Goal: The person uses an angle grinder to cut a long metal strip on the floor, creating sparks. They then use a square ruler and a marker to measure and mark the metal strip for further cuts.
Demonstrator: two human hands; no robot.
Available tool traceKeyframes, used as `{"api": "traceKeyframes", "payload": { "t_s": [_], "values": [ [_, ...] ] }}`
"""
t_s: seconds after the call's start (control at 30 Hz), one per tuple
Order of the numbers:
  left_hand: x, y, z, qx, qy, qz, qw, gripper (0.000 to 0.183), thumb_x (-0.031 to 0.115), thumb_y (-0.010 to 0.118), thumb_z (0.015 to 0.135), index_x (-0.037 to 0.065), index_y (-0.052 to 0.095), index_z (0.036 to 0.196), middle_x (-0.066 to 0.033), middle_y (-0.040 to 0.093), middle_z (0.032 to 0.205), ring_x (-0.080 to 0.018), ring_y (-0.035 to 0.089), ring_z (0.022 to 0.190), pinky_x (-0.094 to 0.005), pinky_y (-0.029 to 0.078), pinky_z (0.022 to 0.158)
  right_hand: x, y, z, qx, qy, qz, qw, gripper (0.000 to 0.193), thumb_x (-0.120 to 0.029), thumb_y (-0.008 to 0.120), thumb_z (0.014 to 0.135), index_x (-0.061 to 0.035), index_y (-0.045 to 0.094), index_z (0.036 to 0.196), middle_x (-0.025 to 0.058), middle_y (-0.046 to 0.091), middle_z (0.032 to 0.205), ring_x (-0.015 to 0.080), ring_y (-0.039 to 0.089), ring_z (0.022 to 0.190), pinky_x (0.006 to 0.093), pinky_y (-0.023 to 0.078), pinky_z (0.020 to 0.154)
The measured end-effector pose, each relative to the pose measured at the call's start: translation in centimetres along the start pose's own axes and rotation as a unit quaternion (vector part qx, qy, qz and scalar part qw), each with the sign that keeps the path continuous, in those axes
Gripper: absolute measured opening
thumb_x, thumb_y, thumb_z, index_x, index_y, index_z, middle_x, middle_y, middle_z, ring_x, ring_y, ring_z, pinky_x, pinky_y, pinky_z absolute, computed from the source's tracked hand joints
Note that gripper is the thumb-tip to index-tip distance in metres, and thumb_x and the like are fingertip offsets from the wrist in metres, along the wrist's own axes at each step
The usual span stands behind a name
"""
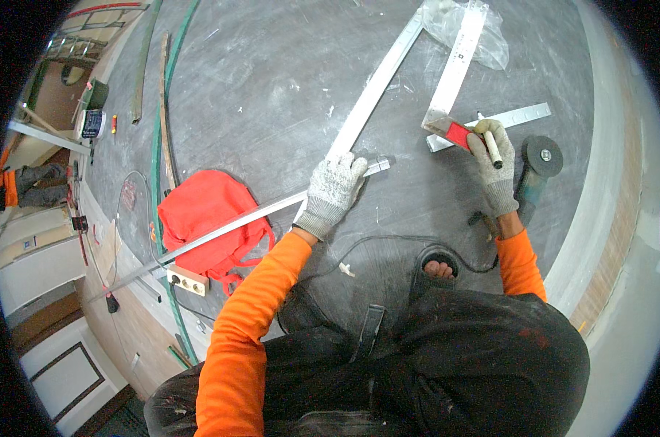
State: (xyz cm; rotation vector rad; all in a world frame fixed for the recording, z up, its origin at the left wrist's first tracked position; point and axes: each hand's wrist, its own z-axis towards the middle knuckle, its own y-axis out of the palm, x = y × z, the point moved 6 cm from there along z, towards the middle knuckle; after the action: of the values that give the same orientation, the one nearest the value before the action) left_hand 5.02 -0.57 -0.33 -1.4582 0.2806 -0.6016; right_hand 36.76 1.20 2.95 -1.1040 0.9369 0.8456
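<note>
My left hand (333, 191), in a grey knit glove, is closed around a long thin metal profile (271, 208), where it meets a wider pale metal strip (379, 84) running away from me. In my right hand (494, 164), also gloved, are a pale marker with a black end (492, 149) and the red-marked stock of a carpenter's square (457, 134). The square's long blade (461, 54) points away across the floor. A short metal strip with holes (519, 116) lies partly beneath the square's stock. Beside my right hand rests an angle grinder (541, 156).
A red bag (209, 218) lies under the long profile at left. Near it are a power strip (188, 280) and green lengths (157, 146). A cable (395, 239) crosses by my foot (439, 268). Clear plastic (490, 47) lies far off. Another person (34, 186) is at far left.
</note>
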Motion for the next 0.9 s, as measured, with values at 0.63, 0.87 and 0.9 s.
{"api": "traceKeyframes", "payload": {
  "t_s": [0.63, 0.87, 0.9],
  "values": [
    [-0.8, -4.0, 3.7, 0.057, -0.252, -0.510, 0.820, 0.051, 0.042, 0.070, 0.100, -0.001, 0.064, 0.126, -0.0133, 0.065, 0.116, -0.0239, 0.065, 0.112, -0.0398, 0.052, 0.098, -4.4, 3.9, -2.5, -0.071, 0.048, 0.119, 0.989, 0.014, -0.011, 0.069, 0.100, -0.0043, 0.061, 0.110, 0.0034, 0.067, 0.100, 0.0117, 0.059, 0.091, 0.0303, 0.052, 0.084],
    [2.2, -2.1, 5.4, -0.009, -0.280, -0.763, 0.583, 0.032, 0.031, 0.054, 0.111, 0.003, 0.066, 0.121, 0.0024, 0.063, 0.089, -0.0073, 0.057, 0.079, -0.0242, 0.050, 0.078, -6.6, 6.4, -4.4, -0.077, 0.016, 0.030, 0.996, 0.012, -0.012, 0.068, 0.101, -0.0036, 0.065, 0.110, 0.0048, 0.067, 0.098, 0.0130, 0.062, 0.088, 0.0321, 0.054, 0.083],
    [2.1, -2.1, 5.4, -0.007, -0.282, -0.772, 0.570, 0.032, 0.030, 0.054, 0.110, 0.002, 0.067, 0.118, 0.0005, 0.066, 0.087, -0.0093, 0.060, 0.076, -0.0256, 0.051, 0.073, -6.5, 5.8, -4.4, -0.070, 0.004, 0.022, 0.997, 0.013, -0.012, 0.068, 0.101, -0.0036, 0.065, 0.110, 0.0051, 0.068, 0.099, 0.0135, 0.063, 0.088, 0.0322, 0.054, 0.082]
  ]
}}
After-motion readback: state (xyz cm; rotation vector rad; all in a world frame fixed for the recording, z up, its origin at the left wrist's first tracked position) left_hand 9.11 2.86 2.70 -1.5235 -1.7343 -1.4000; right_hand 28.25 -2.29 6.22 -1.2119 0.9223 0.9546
